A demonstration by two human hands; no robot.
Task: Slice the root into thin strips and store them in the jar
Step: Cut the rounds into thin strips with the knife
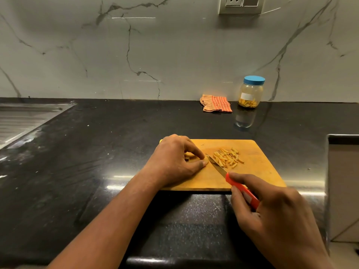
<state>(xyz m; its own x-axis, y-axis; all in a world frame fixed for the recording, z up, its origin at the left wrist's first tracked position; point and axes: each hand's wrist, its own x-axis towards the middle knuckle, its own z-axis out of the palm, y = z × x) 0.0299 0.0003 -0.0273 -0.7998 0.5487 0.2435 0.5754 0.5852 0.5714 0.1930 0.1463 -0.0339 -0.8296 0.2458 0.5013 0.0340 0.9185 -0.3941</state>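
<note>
Your left grip pinched the root near the board's left edge to steady it; your right grip held the knife, its blade just beside the cut strips.

cloth beside jar, counter open

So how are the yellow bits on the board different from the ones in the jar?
The strips on the board lie loose beside the knife blade; the strips in the jar sit under a blue lid. The board strips are up front; the jar strips are back by the wall. Both are thin and yellow-orange.
</note>
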